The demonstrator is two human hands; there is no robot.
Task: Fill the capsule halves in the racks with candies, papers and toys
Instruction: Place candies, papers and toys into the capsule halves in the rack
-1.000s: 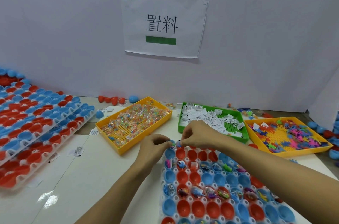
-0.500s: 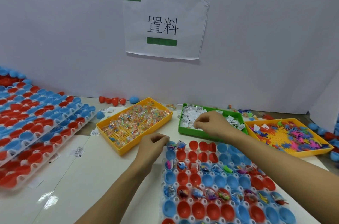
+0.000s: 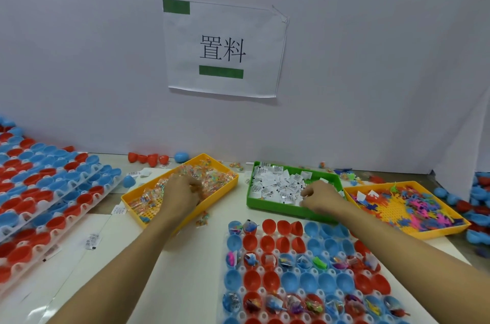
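While both hands dig for refills, rack (image 3: pixel 265 270) sits at table's near edge, far rows of halves bare. Left hand (image 3: pixel 183 195) buried in candies (image 3: pixel 212 177), yellow tray (image 3: pixel 132 204); fingers curled, catch unclear. Right hand (image 3: pixel 320 197) pinching papers (image 3: pixel 273 185), green tray (image 3: pixel 278 208). Light, crinkly, slippery stuff: pinch one by its edge

Three trays: two yellow (image 3: pixel 225 192) (image 3: pixel 434 230), one green (image 3: pixel 278 208); two hands (image 3: pixel 183 191) (image 3: pixel 322 197); one wall sign (image 3: pixel 224 47).
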